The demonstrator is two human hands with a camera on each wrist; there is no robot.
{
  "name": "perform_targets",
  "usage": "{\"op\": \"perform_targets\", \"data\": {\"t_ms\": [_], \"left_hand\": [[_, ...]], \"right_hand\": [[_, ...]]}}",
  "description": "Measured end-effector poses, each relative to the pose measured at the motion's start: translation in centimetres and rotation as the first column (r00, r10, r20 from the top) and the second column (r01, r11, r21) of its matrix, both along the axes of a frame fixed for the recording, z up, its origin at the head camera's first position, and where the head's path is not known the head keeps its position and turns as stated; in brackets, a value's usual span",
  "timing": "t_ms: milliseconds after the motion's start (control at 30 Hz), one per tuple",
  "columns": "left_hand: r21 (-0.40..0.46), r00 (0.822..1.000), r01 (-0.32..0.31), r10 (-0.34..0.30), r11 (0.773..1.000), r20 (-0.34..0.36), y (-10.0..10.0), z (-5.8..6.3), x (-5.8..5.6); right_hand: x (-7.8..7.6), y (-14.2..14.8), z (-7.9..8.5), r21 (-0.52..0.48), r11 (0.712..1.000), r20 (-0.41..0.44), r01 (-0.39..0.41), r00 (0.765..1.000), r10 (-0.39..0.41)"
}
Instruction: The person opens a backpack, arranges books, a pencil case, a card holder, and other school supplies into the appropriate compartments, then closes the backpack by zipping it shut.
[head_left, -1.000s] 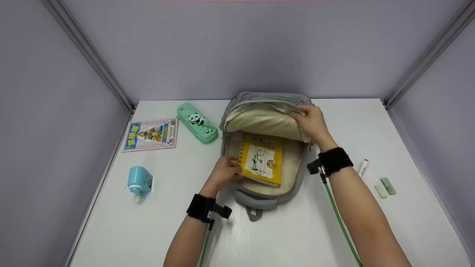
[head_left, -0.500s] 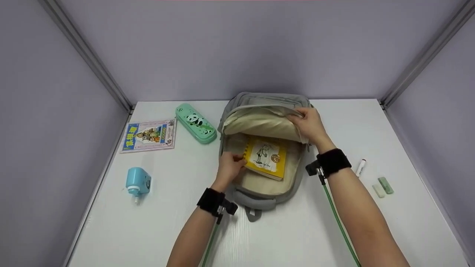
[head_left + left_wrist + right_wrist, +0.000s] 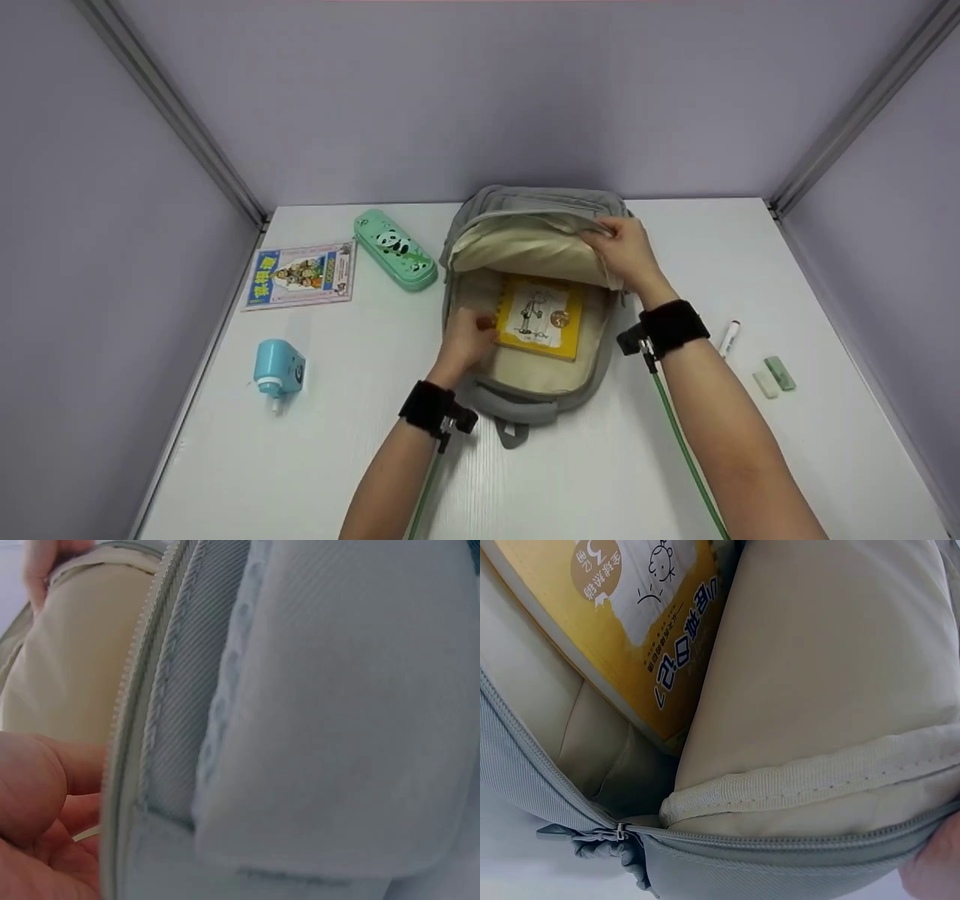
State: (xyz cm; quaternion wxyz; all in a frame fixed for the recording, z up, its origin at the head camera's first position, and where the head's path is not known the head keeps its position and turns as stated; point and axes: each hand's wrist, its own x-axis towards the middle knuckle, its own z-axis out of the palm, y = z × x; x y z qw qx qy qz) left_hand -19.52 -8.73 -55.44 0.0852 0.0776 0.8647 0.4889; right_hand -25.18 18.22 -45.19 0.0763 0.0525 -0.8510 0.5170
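A grey backpack (image 3: 597, 375) lies unzipped, its cream lining showing. Inside, a yellow book (image 3: 538, 315) with a cartoon figure on its cover rests on the lining, its top end tucked under the flap; the right wrist view shows its printed title. My left hand (image 3: 466, 341) is inside the bag's left side, fingers loosely bent with the tips right at the book's left edge. In the left wrist view the zip edge (image 3: 139, 682) partly hides those fingers. My right hand (image 3: 628, 251) pinches the rim of the flap (image 3: 525, 255) and holds it raised.
To the left lie a green panda pencil case (image 3: 395, 250), a pink-bordered booklet (image 3: 300, 276) and a blue bottle-like object (image 3: 279, 367) with a white nozzle. On the right are a marker (image 3: 729, 339) and two green-toned erasers (image 3: 780, 373). Panels enclose the white table (image 3: 337, 450).
The yellow book has shifted right and farther into the bag, and now lies flatter. My left hand moved right with it, then its fingers loosened. My right hand keeps hold of the flap.
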Motion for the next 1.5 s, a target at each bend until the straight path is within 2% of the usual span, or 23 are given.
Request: {"op": "perform_targets", "data": {"t_ms": [100,200,267,400,500,600,767,900,1033,1200,1333,1500], "left_hand": [[0.006,0.998,-0.032,0.032,0.999,-0.051,-0.8,0.2,0.1],[0.049,0.987,-0.110,0.115,0.993,-0.116,-1.9,0.7,-0.1],[0.085,0.964,-0.189,0.201,0.978,-0.172,-2.9,1.1,-0.3],[0.127,0.900,-0.338,0.360,0.933,-0.247,-5.2,1.4,-1.1],[0.110,0.864,-0.405,0.419,0.908,-0.278,-6.9,1.0,-1.8],[0.070,0.850,-0.434,0.433,0.898,-0.301,-8.4,-0.2,-2.5],[-0.074,0.858,-0.455,0.414,0.887,-0.304,-10.5,-3.3,-3.1],[-0.204,0.865,-0.463,0.390,0.862,-0.316,-12.2,-4.8,-3.3],[-0.309,0.888,-0.435,0.347,0.846,-0.301,-13.6,-5.0,-3.5],[-0.436,0.929,-0.369,0.307,0.821,-0.207,-14.6,-5.1,-3.6],[-0.483,0.935,-0.348,0.331,0.803,-0.124,-14.9,-5.2,-4.0],[-0.524,0.940,-0.316,0.336,0.791,-0.060,-15.1,-5.4,-4.4]], "right_hand": [[0.0,-0.1,0.0,0.001,1.000,-0.007,-0.002,1.000,0.002],[0.0,-0.2,-0.1,0.003,1.000,-0.013,-0.001,1.000,0.001],[-0.1,-0.2,-0.1,0.011,1.000,-0.018,0.001,1.000,-0.001],[-0.2,-0.2,-0.1,0.026,1.000,-0.028,0.006,1.000,-0.005],[-0.2,-0.2,-0.1,0.020,1.000,-0.028,-0.002,1.000,0.002],[-0.2,-0.2,-0.1,0.004,1.000,-0.026,-0.012,1.000,0.012],[-0.1,-0.2,-0.1,0.013,1.000,-0.023,0.006,1.000,-0.005],[-0.2,-0.2,-0.3,0.024,0.999,-0.032,0.021,0.999,-0.020],[-0.1,-0.2,-0.4,0.028,0.999,-0.049,0.020,0.999,-0.019],[-0.1,-0.2,-0.3,0.028,0.999,-0.051,0.018,0.999,-0.017],[-0.1,-0.3,-0.3,0.035,0.999,-0.055,0.024,0.998,-0.022],[0.0,-0.2,-0.3,0.057,0.998,-0.043,0.018,0.999,-0.016]]}}
